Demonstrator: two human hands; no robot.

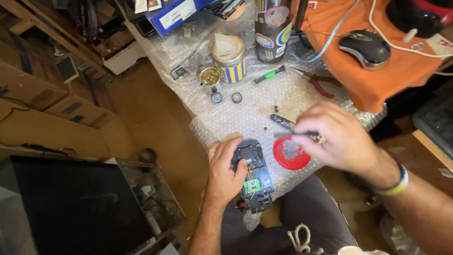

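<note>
My left hand grips an opened black device shell resting on my lap, with a small green circuit board and thin coloured wires showing inside. My right hand hovers over a red round lid and pinches a thin dark tool, blurred, pointing left. A folded pocket tool lies just beyond the lid on the bubble wrap.
On the bubble wrap sit a striped tin, a small can of brass bits, a green screwdriver, red pliers and loose screws. A computer mouse rests on orange cloth. A dark monitor stands at lower left.
</note>
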